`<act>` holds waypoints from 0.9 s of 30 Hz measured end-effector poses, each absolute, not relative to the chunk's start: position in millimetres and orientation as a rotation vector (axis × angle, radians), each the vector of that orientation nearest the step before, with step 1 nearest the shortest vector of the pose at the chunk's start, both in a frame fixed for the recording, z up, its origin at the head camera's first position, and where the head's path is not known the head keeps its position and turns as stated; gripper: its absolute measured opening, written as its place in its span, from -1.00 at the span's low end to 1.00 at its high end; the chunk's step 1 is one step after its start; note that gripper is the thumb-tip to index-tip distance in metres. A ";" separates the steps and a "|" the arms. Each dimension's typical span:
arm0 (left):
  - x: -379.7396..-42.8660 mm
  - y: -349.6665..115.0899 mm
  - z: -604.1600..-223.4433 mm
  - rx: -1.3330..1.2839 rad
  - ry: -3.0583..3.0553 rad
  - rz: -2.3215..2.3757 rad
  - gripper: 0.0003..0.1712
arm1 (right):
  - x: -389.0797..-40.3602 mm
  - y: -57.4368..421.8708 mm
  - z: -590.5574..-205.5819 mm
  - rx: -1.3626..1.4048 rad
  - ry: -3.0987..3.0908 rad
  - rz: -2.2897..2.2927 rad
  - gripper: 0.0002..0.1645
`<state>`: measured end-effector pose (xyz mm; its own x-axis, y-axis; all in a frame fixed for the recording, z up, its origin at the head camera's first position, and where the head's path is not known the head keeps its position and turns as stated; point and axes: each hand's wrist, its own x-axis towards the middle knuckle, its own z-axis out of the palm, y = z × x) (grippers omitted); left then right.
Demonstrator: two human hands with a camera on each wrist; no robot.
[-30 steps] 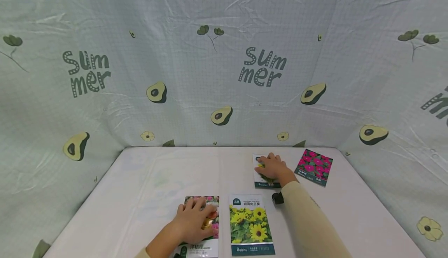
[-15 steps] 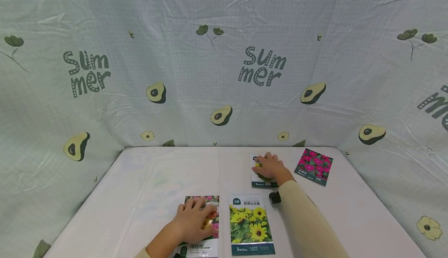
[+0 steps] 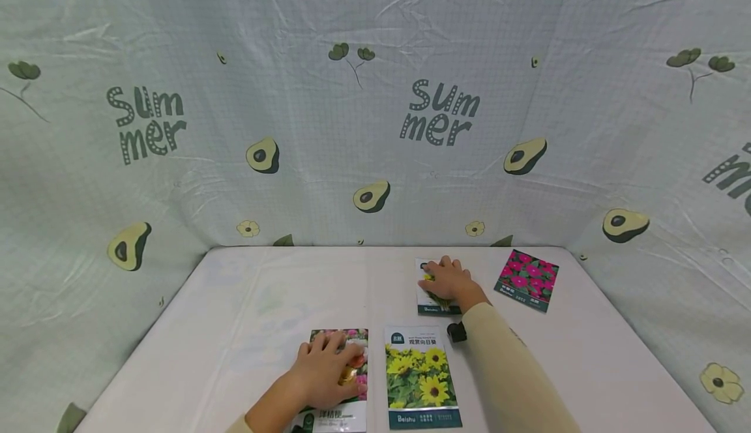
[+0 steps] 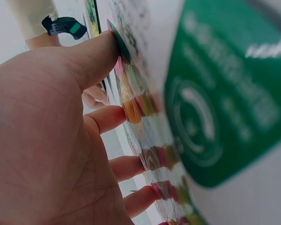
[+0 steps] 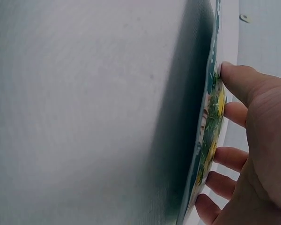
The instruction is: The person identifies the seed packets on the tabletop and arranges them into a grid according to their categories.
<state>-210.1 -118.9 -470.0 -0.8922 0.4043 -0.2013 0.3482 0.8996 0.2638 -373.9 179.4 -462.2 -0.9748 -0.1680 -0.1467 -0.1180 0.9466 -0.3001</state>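
Far yellow-flowered packet (image 3: 433, 299) is touched beneath right hand (image 3: 450, 282), nearer pink-flowered packet (image 3: 346, 413) beneath left hand (image 3: 321, 374); fingers (image 5: 230, 158) loosely spread, nothing gripped

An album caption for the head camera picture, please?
Left hand on a near flower packet, right hand on a far packet; a sunflower packet and a magenta-flowered packet lie on the table.

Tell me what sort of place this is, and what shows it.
Probably a makeshift tabletop booth; the wider room is out of view. A pale sheet printed with avocados and "summer" hangs behind and beside a white table, where four flower-printed packets lie.
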 end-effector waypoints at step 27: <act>-209.0 -119.1 -468.1 0.571 2.807 0.340 -0.27 | -377.1 166.3 -467.9 -0.192 2.949 -0.444 -0.30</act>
